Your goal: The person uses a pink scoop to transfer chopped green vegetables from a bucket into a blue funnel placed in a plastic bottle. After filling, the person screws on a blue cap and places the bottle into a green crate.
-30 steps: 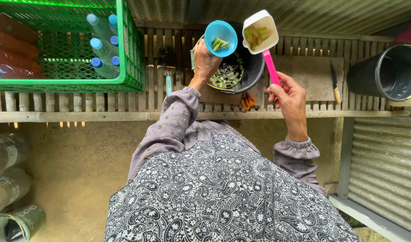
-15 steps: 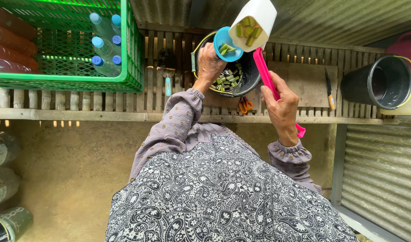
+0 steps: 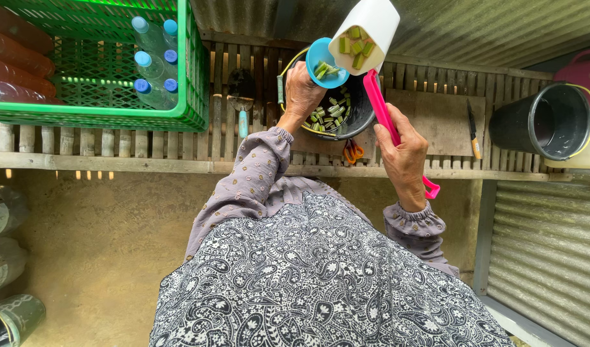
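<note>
My right hand [image 3: 403, 153] grips the pink-handled scoop [image 3: 365, 32] (tipped, holding green pieces); my left hand [image 3: 302, 91] clasps the blue funnel [image 3: 325, 62].

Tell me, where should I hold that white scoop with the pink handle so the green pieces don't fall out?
Hold the white scoop by its long pink handle, coming from the near side, as the right hand does. The handle sticks out towards the person, away from the open mouth holding the green pieces. Gripping about halfway along probably steadies the tilt best.
</note>
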